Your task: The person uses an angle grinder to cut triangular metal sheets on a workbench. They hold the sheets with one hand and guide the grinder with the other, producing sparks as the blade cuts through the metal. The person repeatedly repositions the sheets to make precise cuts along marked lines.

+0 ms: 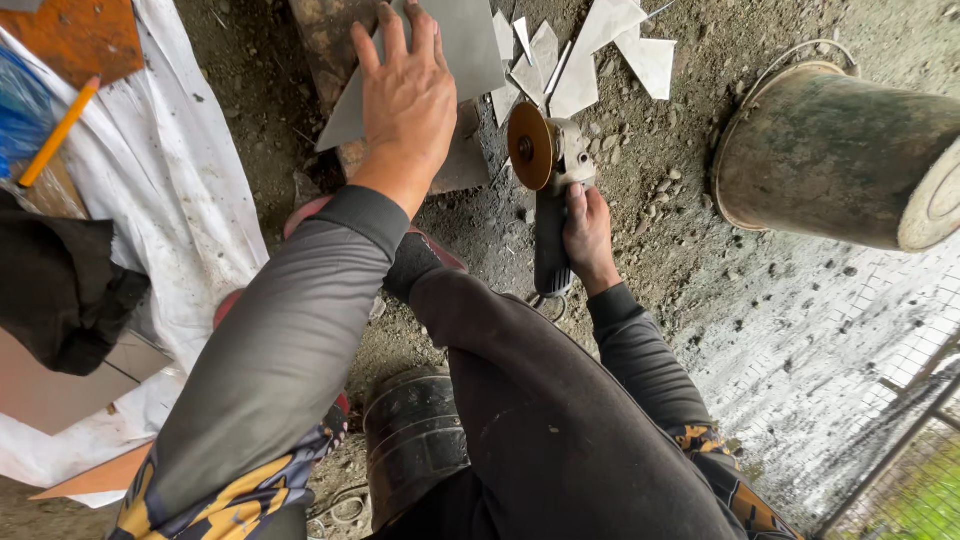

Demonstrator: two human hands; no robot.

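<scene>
My left hand [407,92] lies flat, fingers spread, on a grey tile [470,50] that rests on a wooden plank [322,40] on the dirt ground. My right hand [588,235] grips the dark body of an angle grinder [551,190]. Its brown cutting disc [530,146] stands upright just right of the tile's near edge. Whether the disc touches the tile cannot be told. Both arms wear grey sleeves, and my dark-trousered knee is below.
Several pale tile offcuts [600,50] lie beyond the grinder. A dirty bucket [830,150] lies on its side at the right. A white sheet [150,180] at the left carries a pencil [58,132] and dark cloth [60,290]. A black container [412,440] stands under my leg.
</scene>
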